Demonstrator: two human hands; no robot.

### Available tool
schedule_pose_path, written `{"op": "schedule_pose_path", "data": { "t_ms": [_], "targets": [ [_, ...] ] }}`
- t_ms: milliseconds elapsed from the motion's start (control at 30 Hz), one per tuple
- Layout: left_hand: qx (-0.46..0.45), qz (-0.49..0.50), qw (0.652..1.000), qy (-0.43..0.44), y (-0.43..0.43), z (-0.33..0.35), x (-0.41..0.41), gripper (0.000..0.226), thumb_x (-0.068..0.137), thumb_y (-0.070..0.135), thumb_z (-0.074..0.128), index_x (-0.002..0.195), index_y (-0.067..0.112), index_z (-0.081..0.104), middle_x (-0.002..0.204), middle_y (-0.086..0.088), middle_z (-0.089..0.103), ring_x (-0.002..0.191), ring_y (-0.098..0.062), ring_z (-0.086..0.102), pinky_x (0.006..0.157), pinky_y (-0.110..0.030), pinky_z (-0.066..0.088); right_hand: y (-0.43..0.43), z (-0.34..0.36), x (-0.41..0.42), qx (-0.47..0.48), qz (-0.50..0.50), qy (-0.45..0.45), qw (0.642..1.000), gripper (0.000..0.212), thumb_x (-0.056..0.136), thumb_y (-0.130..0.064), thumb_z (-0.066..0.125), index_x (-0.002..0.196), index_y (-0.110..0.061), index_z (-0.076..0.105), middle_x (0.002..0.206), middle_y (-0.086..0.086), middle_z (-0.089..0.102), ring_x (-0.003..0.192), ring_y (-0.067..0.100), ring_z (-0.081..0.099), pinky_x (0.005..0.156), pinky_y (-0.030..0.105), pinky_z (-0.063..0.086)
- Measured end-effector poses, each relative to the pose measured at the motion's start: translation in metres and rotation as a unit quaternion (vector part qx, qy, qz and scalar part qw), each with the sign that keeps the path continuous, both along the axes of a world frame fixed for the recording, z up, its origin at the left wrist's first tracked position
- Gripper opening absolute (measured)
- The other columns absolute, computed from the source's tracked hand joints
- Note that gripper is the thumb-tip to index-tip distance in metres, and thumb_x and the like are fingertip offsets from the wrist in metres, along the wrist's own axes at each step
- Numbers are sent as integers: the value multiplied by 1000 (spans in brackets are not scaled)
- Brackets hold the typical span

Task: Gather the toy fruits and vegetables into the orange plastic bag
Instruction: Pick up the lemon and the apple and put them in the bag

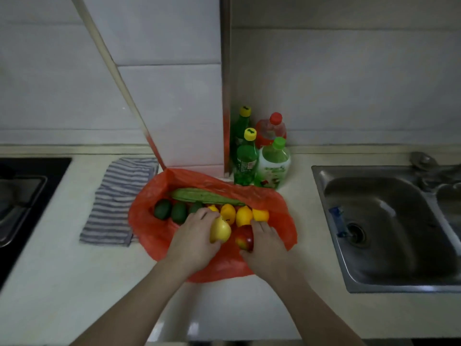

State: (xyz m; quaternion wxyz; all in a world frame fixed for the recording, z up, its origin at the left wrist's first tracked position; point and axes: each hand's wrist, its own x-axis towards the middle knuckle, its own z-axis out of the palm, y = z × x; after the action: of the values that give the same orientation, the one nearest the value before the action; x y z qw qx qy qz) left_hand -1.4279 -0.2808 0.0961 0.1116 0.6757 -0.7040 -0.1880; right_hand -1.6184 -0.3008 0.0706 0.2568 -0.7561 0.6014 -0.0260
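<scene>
– Kitchen counter (74, 283), cream top, tiled corner at the far side. Where is the bag?

– Mid-counter. The orange plastic bag (149, 228) lies spread out flat, with a striped cloth (117, 196) touching its left edge, bottles (273, 163) just beyond its far right corner and a sink (386, 221) well to the right.

– What are your hands doing?

– My left hand (193, 236) is curled round a yellow fruit (220, 231), fingers over its top and thumb at its near end. My right hand (265, 242) is wrapped over a red apple (244, 238) beside it. Both are low over the near half of the bag.

– What's already gathered?

– A long green gourd (204, 196) lies along the far side. Nearer are the dark green fruits (162, 209) on the left and a row of lemons (244, 216) on the right. All rest on orange plastic. I cannot tell whether they're inside the mouth or just on top of the sheet.

– What's left to do?

– I see no toys loose on the counter. By my reckoning, these two are the last to set down. After that, the plastic may need drawing up around the lot.
</scene>
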Motion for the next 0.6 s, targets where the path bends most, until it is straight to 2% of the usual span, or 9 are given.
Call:
{"op": "schedule_pose_path", "data": {
  "t_ms": [233,400,600],
  "targets": [
    [27,10,999,18,-13,-26,-9,60,77,38,71,132,25,49,131,5,47,115,-24,49,88,-38,47,-15,-22,-9,28,-12,11,999,83,78,-41,69,146,-20,28,143,1,39,126,24,40,108,31,29],
    [42,-8,998,43,-15,-46,-24,61,79,38,70,134,27,47,133,7,44,115,-21,47,88,-34,45,-20,-29,-20,40,-30,32,998,78,79,-39,69,144,-19,30,141,2,40,125,25,41,103,33,33],
    [55,-10,997,47,-18,-58,-31,59,76,35,71,130,29,48,133,9,44,117,-21,47,88,-36,47,-25,-31,-23,54,-31,32,998,78,80,-37,69,144,-18,30,143,4,39,128,26,40,103,33,33]
  ]
}}
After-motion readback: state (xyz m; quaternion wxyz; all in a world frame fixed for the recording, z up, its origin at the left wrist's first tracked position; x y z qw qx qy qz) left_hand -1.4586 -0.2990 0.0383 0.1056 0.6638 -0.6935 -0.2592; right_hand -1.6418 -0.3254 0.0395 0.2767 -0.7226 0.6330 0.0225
